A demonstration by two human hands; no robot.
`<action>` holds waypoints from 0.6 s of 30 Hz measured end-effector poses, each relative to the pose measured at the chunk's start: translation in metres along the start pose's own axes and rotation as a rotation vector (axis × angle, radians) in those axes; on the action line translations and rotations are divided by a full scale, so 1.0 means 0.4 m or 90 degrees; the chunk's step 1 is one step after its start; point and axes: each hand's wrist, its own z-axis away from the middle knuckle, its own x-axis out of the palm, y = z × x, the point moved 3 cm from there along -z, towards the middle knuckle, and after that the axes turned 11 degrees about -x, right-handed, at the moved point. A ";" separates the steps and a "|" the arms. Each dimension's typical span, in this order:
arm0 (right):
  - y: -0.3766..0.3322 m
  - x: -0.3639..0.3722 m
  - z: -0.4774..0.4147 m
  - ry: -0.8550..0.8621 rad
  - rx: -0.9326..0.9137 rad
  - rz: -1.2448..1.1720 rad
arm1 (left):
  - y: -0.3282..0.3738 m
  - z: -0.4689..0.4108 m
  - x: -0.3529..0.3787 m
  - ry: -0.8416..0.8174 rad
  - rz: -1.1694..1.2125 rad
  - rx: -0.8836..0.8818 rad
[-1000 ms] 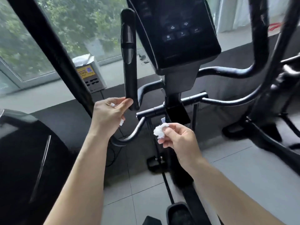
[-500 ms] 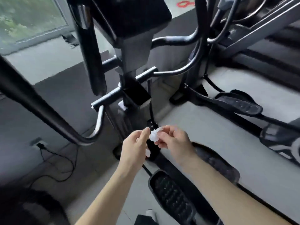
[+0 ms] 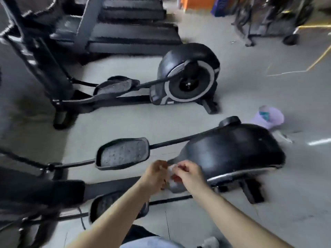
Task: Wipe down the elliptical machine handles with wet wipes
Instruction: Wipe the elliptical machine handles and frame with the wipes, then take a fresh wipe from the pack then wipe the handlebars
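As left hand (image 3: 155, 173) meets right hand (image 3: 190, 173), wipe (image 3: 170, 170) lies between — pinched.

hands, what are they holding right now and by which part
A crumpled white wet wipe, held between the left hand and the right hand, one on each side; blur hides the exact fingers.

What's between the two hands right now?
A crumpled white wet wipe, pinched by the left hand and the right hand. The head view shows it, though blurred.
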 end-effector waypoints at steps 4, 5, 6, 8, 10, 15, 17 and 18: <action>0.109 -0.408 0.046 0.138 -0.007 -0.043 | 0.071 -0.070 0.410 -0.035 -0.131 0.036; 0.142 -0.511 0.059 0.153 -0.008 -0.042 | 0.087 -0.077 0.524 -0.051 -0.171 0.039; 0.168 -0.610 0.078 0.179 -0.004 -0.039 | 0.106 -0.080 0.636 -0.056 -0.196 0.042; 0.212 -0.811 0.115 0.248 -0.006 -0.024 | 0.141 -0.079 0.852 -0.070 -0.254 0.048; 0.247 -1.000 0.147 0.314 0.002 0.003 | 0.174 -0.075 1.058 -0.120 -0.327 0.080; 0.347 -1.373 0.198 0.374 0.060 0.064 | 0.229 -0.111 1.484 -0.209 -0.337 0.052; 0.390 -1.497 0.201 0.394 0.085 0.052 | 0.246 -0.151 1.631 -0.245 -0.355 0.054; 0.413 -1.557 0.196 0.392 0.096 0.048 | 0.250 -0.181 1.699 -0.256 -0.357 0.060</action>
